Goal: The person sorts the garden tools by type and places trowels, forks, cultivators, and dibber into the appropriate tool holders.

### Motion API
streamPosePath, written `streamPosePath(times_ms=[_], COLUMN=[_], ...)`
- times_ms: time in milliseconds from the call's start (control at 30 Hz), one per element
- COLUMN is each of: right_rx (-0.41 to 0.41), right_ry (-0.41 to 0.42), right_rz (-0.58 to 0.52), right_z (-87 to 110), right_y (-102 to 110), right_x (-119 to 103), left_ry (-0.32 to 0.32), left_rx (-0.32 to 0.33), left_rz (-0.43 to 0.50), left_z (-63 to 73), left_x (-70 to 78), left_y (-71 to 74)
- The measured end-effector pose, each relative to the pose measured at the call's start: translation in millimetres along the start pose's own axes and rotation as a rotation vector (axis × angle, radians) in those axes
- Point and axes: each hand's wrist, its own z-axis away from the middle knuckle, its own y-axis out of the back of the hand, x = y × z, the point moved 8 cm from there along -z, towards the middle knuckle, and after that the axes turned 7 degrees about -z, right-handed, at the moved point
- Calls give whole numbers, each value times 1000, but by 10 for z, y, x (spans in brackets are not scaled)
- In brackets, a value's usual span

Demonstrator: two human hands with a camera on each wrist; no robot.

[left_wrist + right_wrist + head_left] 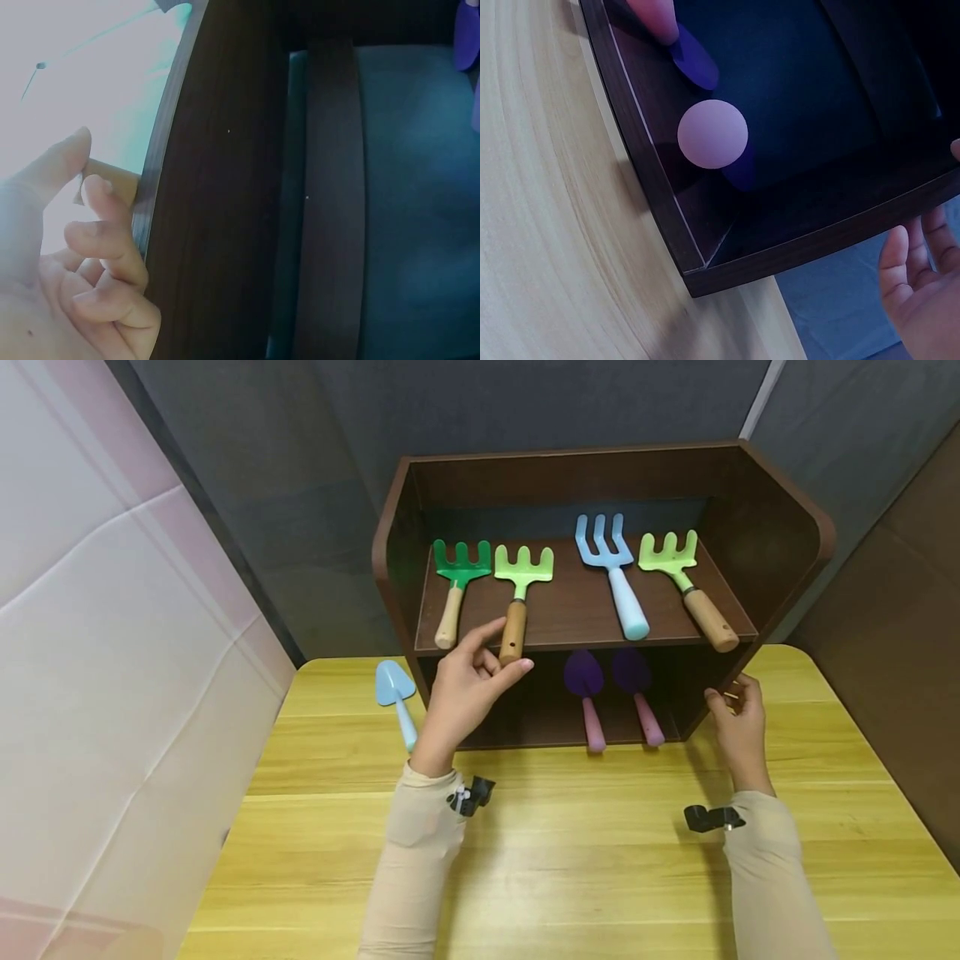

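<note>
My left hand (463,685) is at the front of the shelf's upper level. Its thumb and index finger pinch the wooden handle of a light green hand rake (523,567), whose tines lie on that level. In the left wrist view the handle end (112,180) shows between thumb and index finger. My right hand (742,722) holds the right side panel of the brown shelf (570,647). In the right wrist view several fingers (900,259) are on the panel's outer side. A dark green rake (461,564), a blue fork (603,552) and another light green rake (670,556) share the upper level.
Two purple trowels with pink handles, one left (585,681) and one right (636,677), lie on the lower level. A light blue trowel (393,683) is on the wooden table (585,860), left of the shelf. Grey fabric (247,502) hangs behind.
</note>
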Motion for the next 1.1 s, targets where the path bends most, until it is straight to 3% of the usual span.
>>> streamPosePath(times_ms=[433, 867, 1100], right_rx=[-2, 1, -2], right_ry=[-11, -12, -18], right_rz=[15, 20, 26], right_z=[9, 11, 23], right_y=[-6, -7, -5], right_x=[13, 3, -9], left_ry=[16, 38, 26], left_rx=[68, 100, 83], left_rz=[-164, -182, -186], left_z=[-40, -113, -103], left_x=[47, 45, 48], left_y=[-19, -77, -92])
